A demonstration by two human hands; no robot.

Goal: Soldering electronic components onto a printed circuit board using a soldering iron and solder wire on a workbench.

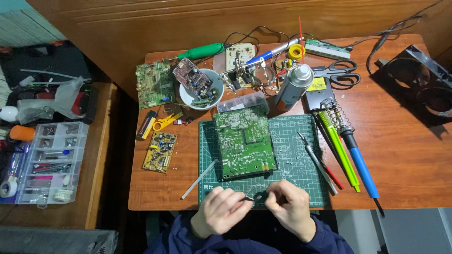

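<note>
Both hands meet at the counter's (405, 155) near edge: the left hand (220, 210) holds slim tweezers (248, 199) in a pinching grip, while the right hand (293, 207) closes its grip on a small black part (260, 194) (too small to identify). Just beyond, a green circuit board (243, 142) lies on the cutting mat (301, 162).

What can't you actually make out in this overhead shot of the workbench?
1. Small dark part between the hands: too small and half covered by fingers to identify, head view.
2. Left hand and right hand: fingers curl inward, hiding the grip.
3. Black fan housing: cut off by the right edge.
4. Compartment box contents: too small.
</note>
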